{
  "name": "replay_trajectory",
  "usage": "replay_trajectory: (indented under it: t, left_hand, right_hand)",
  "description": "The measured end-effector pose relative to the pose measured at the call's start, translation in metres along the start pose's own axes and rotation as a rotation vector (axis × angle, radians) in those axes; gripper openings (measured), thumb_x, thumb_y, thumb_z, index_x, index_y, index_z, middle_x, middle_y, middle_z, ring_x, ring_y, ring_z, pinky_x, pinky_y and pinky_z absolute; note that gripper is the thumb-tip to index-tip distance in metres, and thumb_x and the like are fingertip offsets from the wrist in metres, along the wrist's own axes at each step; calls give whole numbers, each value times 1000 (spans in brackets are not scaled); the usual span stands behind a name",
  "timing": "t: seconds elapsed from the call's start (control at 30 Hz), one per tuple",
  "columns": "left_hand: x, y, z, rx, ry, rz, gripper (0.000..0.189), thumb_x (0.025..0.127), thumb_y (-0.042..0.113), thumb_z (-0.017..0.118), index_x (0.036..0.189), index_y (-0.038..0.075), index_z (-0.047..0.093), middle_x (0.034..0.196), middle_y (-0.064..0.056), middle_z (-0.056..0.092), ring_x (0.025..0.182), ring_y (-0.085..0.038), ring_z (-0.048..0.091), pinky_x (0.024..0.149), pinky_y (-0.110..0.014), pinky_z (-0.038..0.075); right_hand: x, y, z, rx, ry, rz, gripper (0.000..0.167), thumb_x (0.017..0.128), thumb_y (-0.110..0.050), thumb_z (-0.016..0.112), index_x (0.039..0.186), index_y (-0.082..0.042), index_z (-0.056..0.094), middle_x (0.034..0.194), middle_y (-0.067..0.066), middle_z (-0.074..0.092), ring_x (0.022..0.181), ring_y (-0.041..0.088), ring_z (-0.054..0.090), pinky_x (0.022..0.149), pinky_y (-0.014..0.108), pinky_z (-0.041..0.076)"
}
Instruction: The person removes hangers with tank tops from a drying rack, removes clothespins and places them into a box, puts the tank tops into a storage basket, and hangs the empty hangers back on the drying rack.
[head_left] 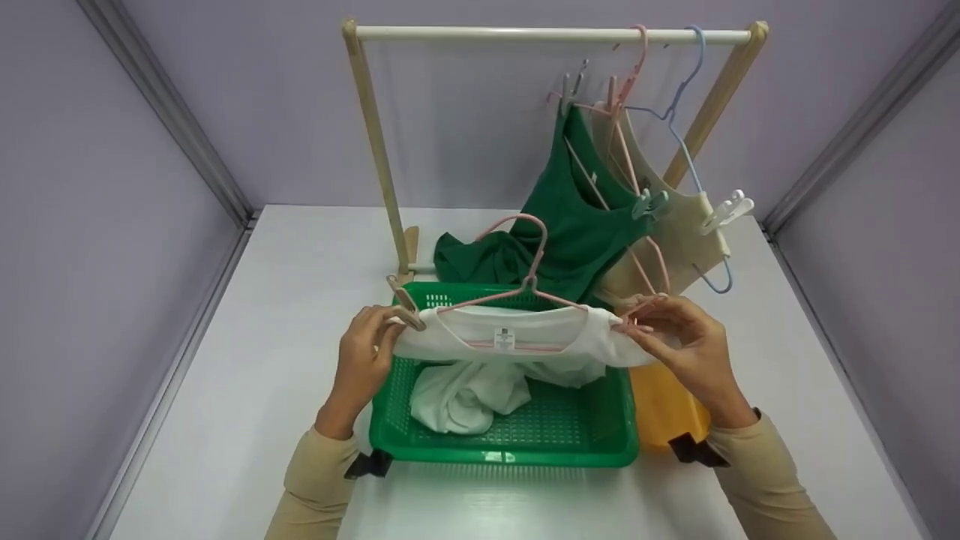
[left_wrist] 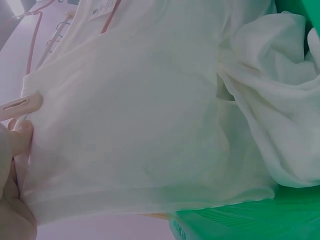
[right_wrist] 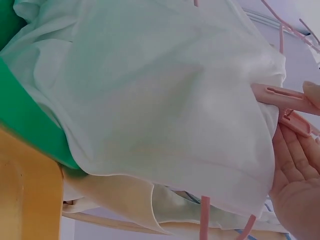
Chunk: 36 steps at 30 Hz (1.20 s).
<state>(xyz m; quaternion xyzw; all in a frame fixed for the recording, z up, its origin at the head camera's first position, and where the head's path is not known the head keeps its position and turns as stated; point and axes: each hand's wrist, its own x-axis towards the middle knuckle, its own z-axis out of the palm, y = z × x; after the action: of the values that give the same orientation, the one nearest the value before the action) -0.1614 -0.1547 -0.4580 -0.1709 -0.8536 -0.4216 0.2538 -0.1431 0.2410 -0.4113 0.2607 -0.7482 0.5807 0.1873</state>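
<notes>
A white shirt (head_left: 525, 330) hangs on a pink hanger (head_left: 537, 259) above a green basket (head_left: 510, 454), its lower part bunched inside. My left hand (head_left: 365, 352) pinches the shirt's left shoulder between thumb and fingers. Right beside those fingers, a beige clothespin (head_left: 406, 304) is clipped to the shoulder. At the opposite shoulder my right hand (head_left: 694, 341) holds a pink clothespin (right_wrist: 282, 97), thumb on one handle and fingers at the other. Its jaws lie over the shirt edge in the right wrist view.
Behind the basket stands a rack with a white rail (head_left: 487, 34). A green tank top (head_left: 577, 202) and a beige top (head_left: 675, 217) hang from it at right, with clothespins at their shoulders. A yellow container (head_left: 667, 412) stands right of the basket.
</notes>
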Motion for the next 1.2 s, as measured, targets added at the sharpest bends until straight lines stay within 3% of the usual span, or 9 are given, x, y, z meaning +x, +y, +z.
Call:
replay_trajectory:
  t: [0.2, 0.53, 1.2]
  left_hand:
    - [3, 1, 1, 2, 5, 19, 13, 94, 6, 60, 105, 6, 66, 95, -8, 67, 91, -20, 60, 82, -36, 52]
    - [2, 2, 1, 18, 12, -6, 12, 93, 5, 60, 104, 2, 65, 93, -10, 66, 89, -20, 59, 79, -36, 51]
    - [4, -1, 3, 17, 2, 35, 13, 92, 5, 62, 104, 4, 65, 92, -10, 66, 88, -21, 59, 76, -35, 52]
  right_hand:
    - [4, -1, 0, -72, 12, 2, 30, 77, 18, 68, 104, 15, 57, 106, -12, 69, 97, 1, 68, 88, 15, 54]
    - [5, -2, 2, -133, 24, 11, 32, 71, 20, 71, 100, 14, 58, 107, -17, 68, 97, -2, 68, 91, 15, 52]
    - [4, -1, -4, -71, 27, -78, 15, 74, 19, 70, 86, 15, 61, 104, -13, 72, 98, 3, 69, 86, 16, 55]
